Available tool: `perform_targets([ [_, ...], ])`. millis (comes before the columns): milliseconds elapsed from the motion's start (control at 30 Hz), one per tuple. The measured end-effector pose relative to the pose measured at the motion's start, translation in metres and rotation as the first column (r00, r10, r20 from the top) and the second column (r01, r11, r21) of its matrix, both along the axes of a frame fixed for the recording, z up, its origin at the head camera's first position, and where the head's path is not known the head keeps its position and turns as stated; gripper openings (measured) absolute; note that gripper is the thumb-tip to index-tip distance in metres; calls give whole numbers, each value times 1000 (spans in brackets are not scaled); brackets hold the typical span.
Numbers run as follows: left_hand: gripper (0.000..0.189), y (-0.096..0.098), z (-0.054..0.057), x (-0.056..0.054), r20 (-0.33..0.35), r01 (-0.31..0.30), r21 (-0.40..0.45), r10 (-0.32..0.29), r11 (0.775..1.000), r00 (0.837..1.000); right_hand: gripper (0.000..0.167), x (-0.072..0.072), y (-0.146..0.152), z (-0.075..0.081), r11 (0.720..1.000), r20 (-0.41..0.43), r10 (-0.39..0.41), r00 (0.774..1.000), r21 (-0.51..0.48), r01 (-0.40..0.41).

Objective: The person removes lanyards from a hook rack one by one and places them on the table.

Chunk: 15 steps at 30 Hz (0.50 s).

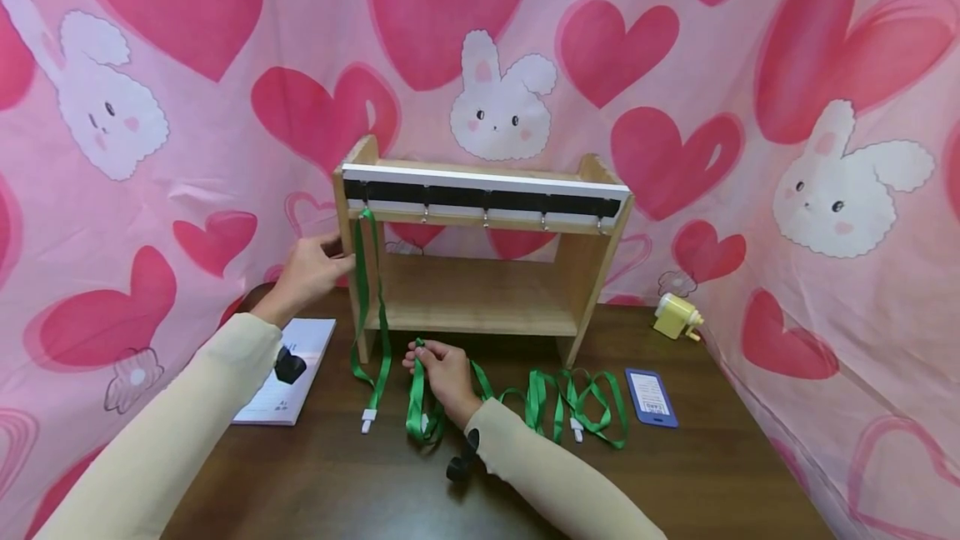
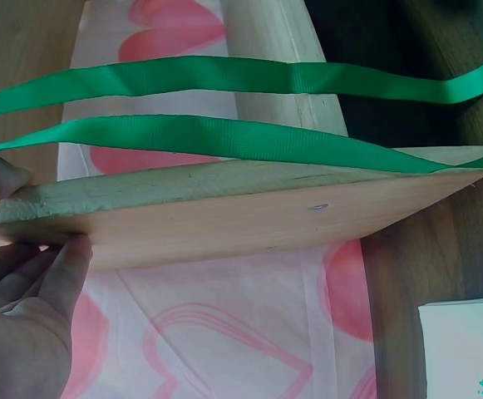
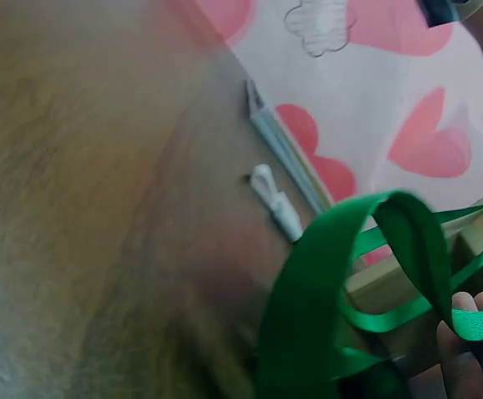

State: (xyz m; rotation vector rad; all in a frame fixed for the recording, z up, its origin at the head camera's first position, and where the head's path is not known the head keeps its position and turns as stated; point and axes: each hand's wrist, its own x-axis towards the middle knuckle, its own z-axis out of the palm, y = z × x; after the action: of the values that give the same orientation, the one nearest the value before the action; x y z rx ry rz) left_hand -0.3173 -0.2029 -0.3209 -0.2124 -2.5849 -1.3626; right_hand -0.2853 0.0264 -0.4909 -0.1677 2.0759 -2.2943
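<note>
A small wooden rack (image 1: 472, 294) carries a black-and-white strip with several metal hooks (image 1: 487, 197) along its top front. My left hand (image 1: 303, 269) holds the rack's left side panel (image 2: 224, 216), thumb on one side and fingers on the other. From the leftmost hook a green lanyard (image 1: 362, 273) hangs down, its white clip (image 1: 368, 417) at the bottom. In front of the rack my right hand (image 1: 447, 369) pinches another green lanyard (image 3: 308, 299), which droops in loops below the fingers. More green lanyards (image 1: 536, 402) lie to the right, partly behind the right forearm.
A white booklet (image 1: 296, 365) lies at the left of the brown table (image 1: 337, 490). At the right are a blue card holder (image 1: 651, 397) and, farther back, a yellow crank-handled pencil sharpener (image 1: 677, 317). A pink heart-and-rabbit cloth (image 1: 315, 15) hangs behind everything.
</note>
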Motion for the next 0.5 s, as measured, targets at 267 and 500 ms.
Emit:
perform_targets([
  [267, 57, 0, -1, -2, -21, -4, -9, 4, 1000, 1000, 21, -2, -4, -12, 1000, 14, 8, 1000, 29, -8],
  [500, 57, 0, -1, -1, -31, -2, -13, 2, 1000, 1000, 21, -3, -7, -24, 1000, 40, -16, 999, -3, 16],
])
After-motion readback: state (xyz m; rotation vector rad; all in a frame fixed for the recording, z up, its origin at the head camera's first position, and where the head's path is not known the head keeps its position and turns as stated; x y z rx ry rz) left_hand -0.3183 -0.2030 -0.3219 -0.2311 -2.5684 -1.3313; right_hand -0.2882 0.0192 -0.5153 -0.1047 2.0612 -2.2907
